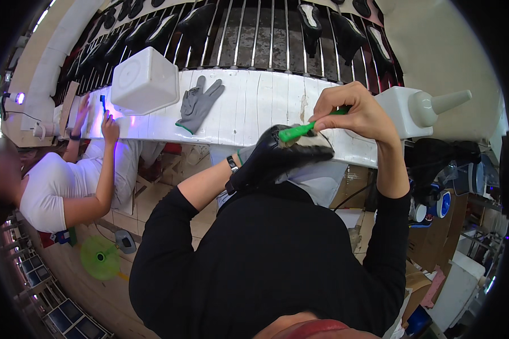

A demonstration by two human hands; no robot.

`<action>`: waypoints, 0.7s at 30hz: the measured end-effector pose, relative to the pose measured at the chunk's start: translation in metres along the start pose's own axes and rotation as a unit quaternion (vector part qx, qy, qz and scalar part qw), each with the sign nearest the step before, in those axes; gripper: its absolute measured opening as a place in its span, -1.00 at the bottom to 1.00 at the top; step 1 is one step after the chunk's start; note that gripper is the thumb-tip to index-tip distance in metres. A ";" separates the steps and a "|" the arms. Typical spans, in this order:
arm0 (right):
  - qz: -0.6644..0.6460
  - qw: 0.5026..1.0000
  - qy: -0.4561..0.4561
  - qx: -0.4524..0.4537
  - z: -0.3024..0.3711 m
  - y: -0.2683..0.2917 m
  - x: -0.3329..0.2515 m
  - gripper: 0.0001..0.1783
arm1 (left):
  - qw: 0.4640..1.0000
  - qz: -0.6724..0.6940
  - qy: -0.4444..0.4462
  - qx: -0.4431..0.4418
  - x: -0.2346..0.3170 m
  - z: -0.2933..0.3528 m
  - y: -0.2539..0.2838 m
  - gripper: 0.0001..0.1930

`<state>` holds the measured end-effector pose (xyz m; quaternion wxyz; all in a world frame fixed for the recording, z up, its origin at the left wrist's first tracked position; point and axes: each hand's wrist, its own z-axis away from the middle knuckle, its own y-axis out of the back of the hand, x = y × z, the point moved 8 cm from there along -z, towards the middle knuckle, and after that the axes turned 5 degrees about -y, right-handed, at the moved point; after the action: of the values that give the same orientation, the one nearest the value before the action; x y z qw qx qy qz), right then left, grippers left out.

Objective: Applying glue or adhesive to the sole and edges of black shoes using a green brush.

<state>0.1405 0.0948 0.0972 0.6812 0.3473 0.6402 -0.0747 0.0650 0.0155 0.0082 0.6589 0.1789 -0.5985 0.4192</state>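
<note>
A black shoe upper (260,164) is tilted above my lap at the table's near edge, its pale underside facing up. My left hand (245,154), in a grey glove with a green cuff, holds it from behind; most of the fingers are hidden by the shoe. Pinched in my bare right hand (353,110) is a green brush (296,132), much like a toothbrush. Its head lies against the edge of the shoe's underside. A loose grey glove (199,105) rests on the white table (254,99) beyond the shoe.
A white plastic container (144,82) stands left of the glove, and a white bottle with a long nozzle (413,110) lies at right. Behind runs a roller rack (254,37) bearing several black shoes. A co-worker (62,186) sits at left, holding a small blue brush (103,103).
</note>
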 end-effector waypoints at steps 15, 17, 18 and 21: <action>-0.051 0.998 -0.046 -0.012 -0.009 0.000 0.017 -0.85 | 0.960 -0.143 -0.222 0.092 0.028 0.012 0.016 -0.80; -0.059 0.997 -0.035 -0.030 -0.011 0.000 0.015 -0.85 | 0.842 -0.371 -0.389 0.043 0.053 0.025 0.004 -0.79; -0.046 0.998 -0.036 -0.036 -0.011 0.000 0.015 -0.84 | 0.841 -0.372 -0.391 0.043 0.053 0.025 0.005 -0.79; -0.033 0.996 -0.044 -0.067 -0.016 0.000 0.018 -0.83 | 0.854 -0.364 -0.371 0.033 0.040 0.022 0.010 -0.76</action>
<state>0.1306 0.1106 0.0813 0.7276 0.2757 0.6243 -0.0692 0.0411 0.0189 0.0484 0.4874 0.5478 -0.6762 0.0718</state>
